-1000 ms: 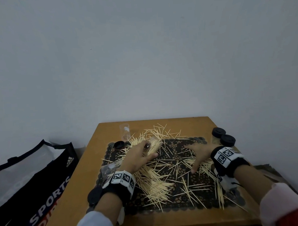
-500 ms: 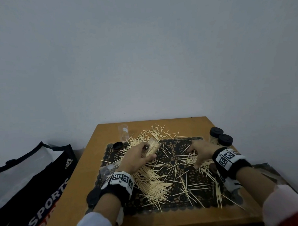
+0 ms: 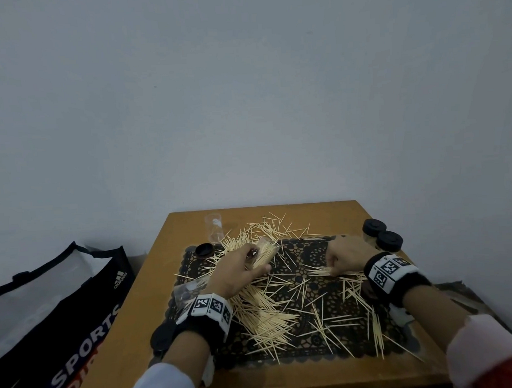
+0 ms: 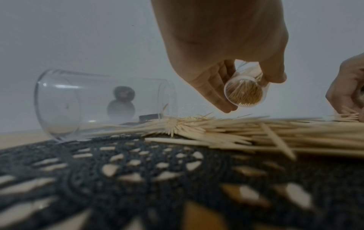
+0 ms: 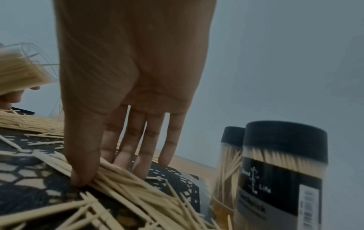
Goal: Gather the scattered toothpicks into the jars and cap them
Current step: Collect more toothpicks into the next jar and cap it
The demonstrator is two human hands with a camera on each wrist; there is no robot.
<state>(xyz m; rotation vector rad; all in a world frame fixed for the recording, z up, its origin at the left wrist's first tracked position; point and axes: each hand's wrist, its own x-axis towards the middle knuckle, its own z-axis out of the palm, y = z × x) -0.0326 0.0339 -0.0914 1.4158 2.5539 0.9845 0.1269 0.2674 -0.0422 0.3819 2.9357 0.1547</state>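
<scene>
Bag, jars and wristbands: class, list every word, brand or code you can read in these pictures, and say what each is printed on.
"SPORTS": black bag beside the table, white letters.
"adidas" with its stripe logo: same bag, small.
"DI...": red letters below "SPORTS", cut off by the frame.
"Life": label of the nearer capped jar; the word before it and the smaller lines are blurred, the barcode unreadable.
Square black-and-white codes: left wristband, right wristband; no words.

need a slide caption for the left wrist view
Left hand holds a toothpick-filled jar above scattered toothpicks beside an empty tipped jar.

Wooden table (image 3: 164,280) under black lace mat (image 3: 310,250)
</scene>
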